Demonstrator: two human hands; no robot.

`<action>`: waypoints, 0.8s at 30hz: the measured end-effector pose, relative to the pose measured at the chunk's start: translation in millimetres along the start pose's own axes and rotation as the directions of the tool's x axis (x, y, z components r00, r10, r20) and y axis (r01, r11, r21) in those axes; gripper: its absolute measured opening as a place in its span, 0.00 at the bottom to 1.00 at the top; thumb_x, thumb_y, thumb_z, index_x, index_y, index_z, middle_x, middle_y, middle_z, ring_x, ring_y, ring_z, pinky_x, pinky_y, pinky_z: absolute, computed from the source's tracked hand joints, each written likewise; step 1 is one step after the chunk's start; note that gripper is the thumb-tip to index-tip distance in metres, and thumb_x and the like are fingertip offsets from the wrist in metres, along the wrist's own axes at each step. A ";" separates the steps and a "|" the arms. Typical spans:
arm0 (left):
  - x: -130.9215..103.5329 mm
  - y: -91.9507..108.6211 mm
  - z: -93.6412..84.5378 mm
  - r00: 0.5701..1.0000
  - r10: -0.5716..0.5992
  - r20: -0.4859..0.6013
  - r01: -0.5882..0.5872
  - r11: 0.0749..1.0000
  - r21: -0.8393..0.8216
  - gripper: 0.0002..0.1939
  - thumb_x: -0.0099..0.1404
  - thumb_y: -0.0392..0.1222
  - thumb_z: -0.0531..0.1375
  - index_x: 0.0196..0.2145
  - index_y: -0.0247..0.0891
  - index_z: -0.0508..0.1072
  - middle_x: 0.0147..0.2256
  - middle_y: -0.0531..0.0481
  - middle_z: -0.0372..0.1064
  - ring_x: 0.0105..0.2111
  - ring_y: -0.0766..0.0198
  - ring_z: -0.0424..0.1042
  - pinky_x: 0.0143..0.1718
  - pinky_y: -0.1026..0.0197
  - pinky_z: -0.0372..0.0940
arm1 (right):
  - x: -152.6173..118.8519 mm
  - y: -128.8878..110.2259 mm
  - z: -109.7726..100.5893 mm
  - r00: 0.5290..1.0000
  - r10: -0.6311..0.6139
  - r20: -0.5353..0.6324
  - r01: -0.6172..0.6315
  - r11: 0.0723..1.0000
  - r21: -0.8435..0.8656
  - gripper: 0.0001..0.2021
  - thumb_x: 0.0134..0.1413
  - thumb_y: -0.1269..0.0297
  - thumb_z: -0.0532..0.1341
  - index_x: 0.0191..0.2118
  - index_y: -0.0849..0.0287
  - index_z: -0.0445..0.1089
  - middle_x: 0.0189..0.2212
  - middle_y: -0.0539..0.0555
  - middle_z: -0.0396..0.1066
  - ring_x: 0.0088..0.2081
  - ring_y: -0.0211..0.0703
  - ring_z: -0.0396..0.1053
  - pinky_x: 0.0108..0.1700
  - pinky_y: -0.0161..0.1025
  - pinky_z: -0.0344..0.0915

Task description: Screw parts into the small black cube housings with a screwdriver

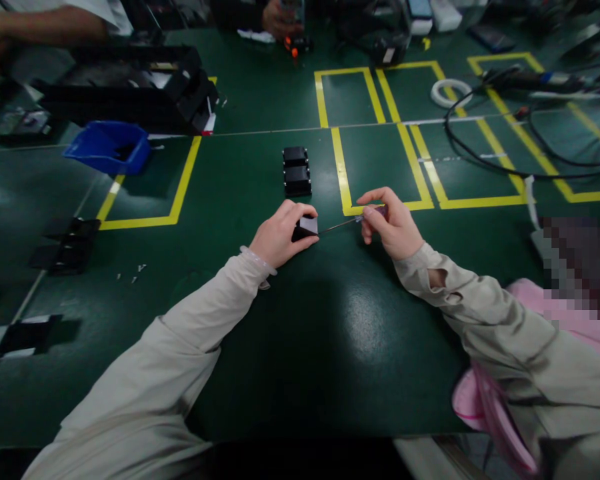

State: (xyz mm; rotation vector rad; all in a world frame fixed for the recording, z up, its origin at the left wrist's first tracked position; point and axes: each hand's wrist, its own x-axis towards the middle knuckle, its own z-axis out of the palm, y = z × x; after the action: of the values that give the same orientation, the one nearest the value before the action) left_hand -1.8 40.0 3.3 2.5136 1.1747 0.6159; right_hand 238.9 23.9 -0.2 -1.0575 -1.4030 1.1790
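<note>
At a dark green table (300,360), I brace a small black part (307,227) in my left hand (279,235), thumb on the near side and fingers curled over the far side, pinching it between them. My right hand (399,232) holds a thin-shafted screwdriver (338,226) from the right, thumb and fingers closed on its handle, the index finger arched above. The shaft slopes down to the left, its tip at the part's right edge; whether it touches is too small to tell.

Just beyond my left hand sits a black block with two raised sections (297,171). To the left lie a few tiny screws (141,268), loose on the surface, with dark pieces (69,247) farther left and a blue bin (111,145) beyond. On the far side, a co-worker's hand (280,19) is at an orange-and-black item (296,45).

The risk, as I judge it, is in the angle: pushed at such a low slant, the tip could skid off the edge, scratch the casing or jab my left thumb, which is close to its line. A light pinch could let the part twist under pressure, and a brushing sleeve could scatter the screws.
</note>
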 end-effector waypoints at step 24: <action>0.3 1.4 -0.9 1.000 -0.015 0.002 0.015 1.000 0.010 0.19 0.62 0.41 0.64 0.49 0.39 0.65 0.45 0.47 0.65 0.45 0.58 0.68 0.45 0.55 0.67 | 0.7 -1.0 -1.0 1.000 -0.018 0.017 0.019 1.000 -0.012 0.11 0.57 0.56 0.62 0.39 0.55 0.63 0.14 0.41 0.60 0.15 0.32 0.61 0.17 0.33 0.58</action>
State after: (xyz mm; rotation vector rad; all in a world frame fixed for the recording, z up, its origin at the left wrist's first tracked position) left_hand -1.2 39.5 4.7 2.5110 1.1977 0.6052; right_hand 239.8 24.5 0.9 -1.0432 -1.4320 1.1700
